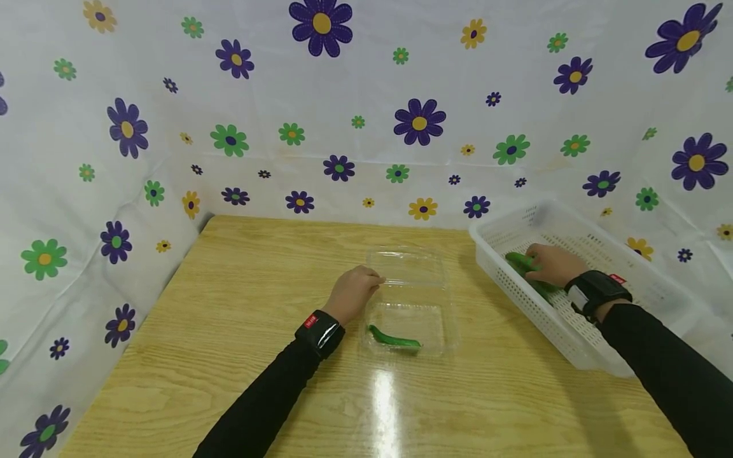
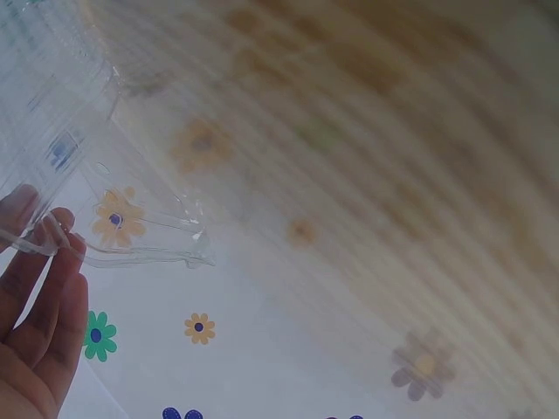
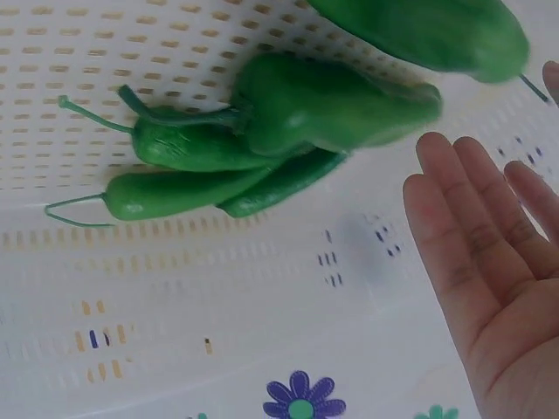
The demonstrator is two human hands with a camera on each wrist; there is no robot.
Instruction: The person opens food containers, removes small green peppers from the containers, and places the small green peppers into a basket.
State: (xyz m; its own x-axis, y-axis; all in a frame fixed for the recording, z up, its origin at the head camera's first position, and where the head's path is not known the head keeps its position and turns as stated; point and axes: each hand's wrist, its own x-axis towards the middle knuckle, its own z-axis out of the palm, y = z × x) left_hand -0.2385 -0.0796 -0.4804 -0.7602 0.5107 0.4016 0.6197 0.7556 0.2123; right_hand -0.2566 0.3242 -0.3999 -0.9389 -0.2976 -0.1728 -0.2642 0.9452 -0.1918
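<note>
My left hand [image 1: 353, 294] pinches the left edge of a clear plastic clamshell box [image 1: 409, 318] with its lid folded back. The left wrist view shows the fingertips on the thin clear rim [image 2: 131, 255]. Inside the box, near its front, lies one slim green pepper [image 1: 395, 341]. My right hand [image 1: 554, 264] is down in a white perforated basket [image 1: 515, 312], beside several green peppers [image 1: 520, 261]. In the right wrist view its fingers [image 3: 472, 227] are extended, close to a thick green pepper [image 3: 341, 105] lying over slimmer ones [image 3: 175, 194].
Under the box and basket is a wood-grain table [image 1: 240, 305]. A white cloth with printed flowers [image 1: 355, 83] hangs behind the table and along its left side. The basket's high wall [image 1: 578, 362] stands right of the box, with a strip of bare wood between them.
</note>
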